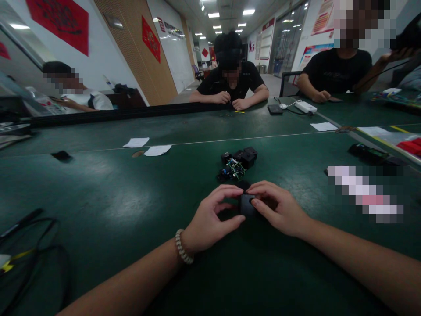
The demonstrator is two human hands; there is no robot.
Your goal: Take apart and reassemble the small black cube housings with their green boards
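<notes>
Pale round-beaded bracelet (pixel 181 248), left wrist (pixel 190 240)

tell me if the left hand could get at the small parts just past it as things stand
Probably yes: the small parts lie just beyond the left hand, with nothing visible between them, though that hand is occupied at the dark block.

The block (pixel 247 206) looks matt plastic, the tabletop (pixel 115 237) smooth and glossy, the slips (pixel 158 151) paper.
</notes>
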